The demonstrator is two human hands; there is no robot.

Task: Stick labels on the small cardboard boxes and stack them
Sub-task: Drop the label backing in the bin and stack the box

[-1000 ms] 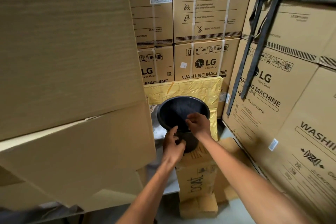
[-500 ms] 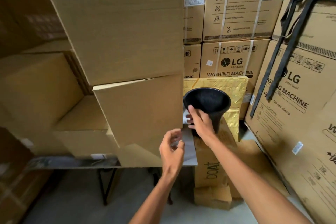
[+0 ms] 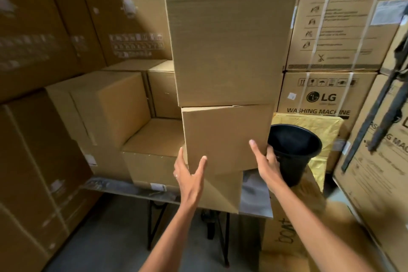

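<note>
Single head cam, wide-angle, looks forward and slightly down from standing height. Close to the stacked cardboard boxes (image 3: 227, 104) on the desk (image 3: 254, 203); both forearms enter from the bottom edge. Washing machine cartons (image 3: 326, 95) fill the background. Edges blurred.

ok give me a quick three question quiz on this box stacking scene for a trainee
1. True or false: the left hand and right hand are both on the middle plain brown cardboard box of the stack.
2. What stands just right of that stack? A) round black plastic bucket B) red crate C) blue drum
3. Fill in: the large plain brown cardboard box sits ____ the middle box.

Key: 1 true; 2 A; 3 on top of
</note>
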